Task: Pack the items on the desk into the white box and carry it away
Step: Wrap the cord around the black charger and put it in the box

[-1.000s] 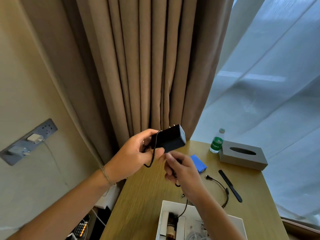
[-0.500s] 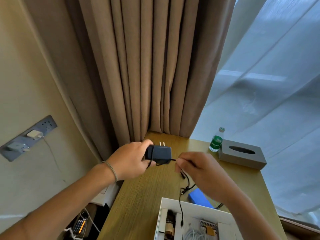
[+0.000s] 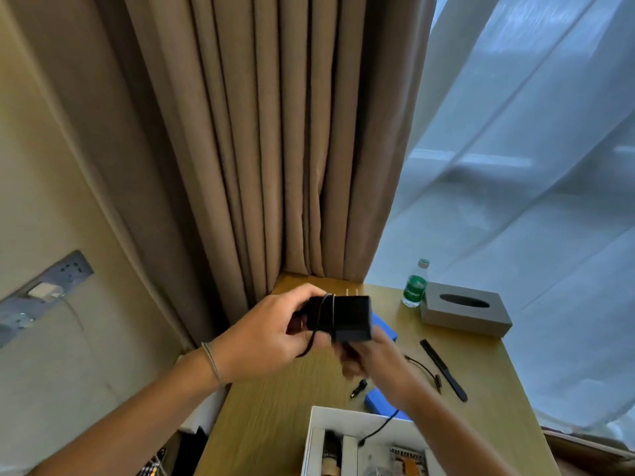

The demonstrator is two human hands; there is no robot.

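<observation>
A: The left hand (image 3: pixel 264 341) grips the adapter (image 3: pixel 343 319) above the desk (image 3: pixel 275 417); the right hand (image 3: pixel 374 359) seems to pinch its cord (image 3: pixel 321 324) underneath, though that's partly hidden.

B: Then wind snugly, each turn beside the last, and tuck the plug (image 3: pixel 359 388) in before lowering it into the box (image 3: pixel 318 431) at the near edge.

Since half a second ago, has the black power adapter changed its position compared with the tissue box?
Yes. The black power adapter, gripped by the left hand, now sits closer to the grey tissue box, having shifted toward the right; more cord is wrapped around it.
</observation>
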